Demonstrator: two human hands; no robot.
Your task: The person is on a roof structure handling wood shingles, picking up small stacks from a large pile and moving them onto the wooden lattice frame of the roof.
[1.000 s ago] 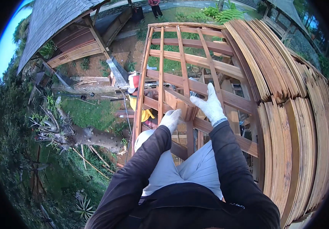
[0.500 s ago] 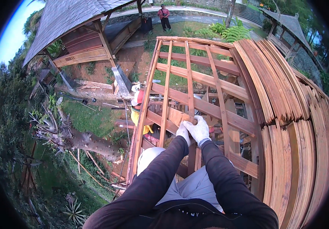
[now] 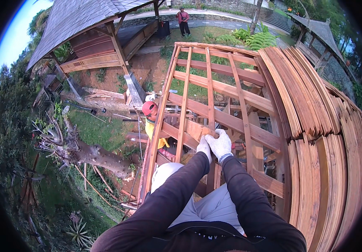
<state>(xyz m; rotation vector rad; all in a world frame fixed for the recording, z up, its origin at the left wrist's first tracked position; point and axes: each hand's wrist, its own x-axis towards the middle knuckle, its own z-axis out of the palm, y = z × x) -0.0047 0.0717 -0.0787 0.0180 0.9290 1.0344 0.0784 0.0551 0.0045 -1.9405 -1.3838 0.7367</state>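
Both my hands wear white gloves and meet close together over the wooden roof frame (image 3: 208,105). My left hand (image 3: 205,148) is closed, its fingers beside a thin batten (image 3: 210,107) and a short, light-brown piece of wood (image 3: 196,129). Against it, my right hand (image 3: 220,145) is closed too, with curled fingers and the thumb side up. What the fingers grip is hidden under the gloves. Beyond the hands, the light-brown piece lies between two battens, above a darker rafter.
Stacked wooden shingles (image 3: 296,88) cover the roof's right side. A co-worker in a red cap (image 3: 149,107) and yellow top stands below the frame's left edge. Another person (image 3: 183,21) stands far off. Ground shows through gaps between rafters. A cut tree trunk (image 3: 105,161) is at left.
The co-worker's head has turned and moved slightly, showing the red cap more fully. The view has shifted a little. My hands stay together at nearly the same spot.
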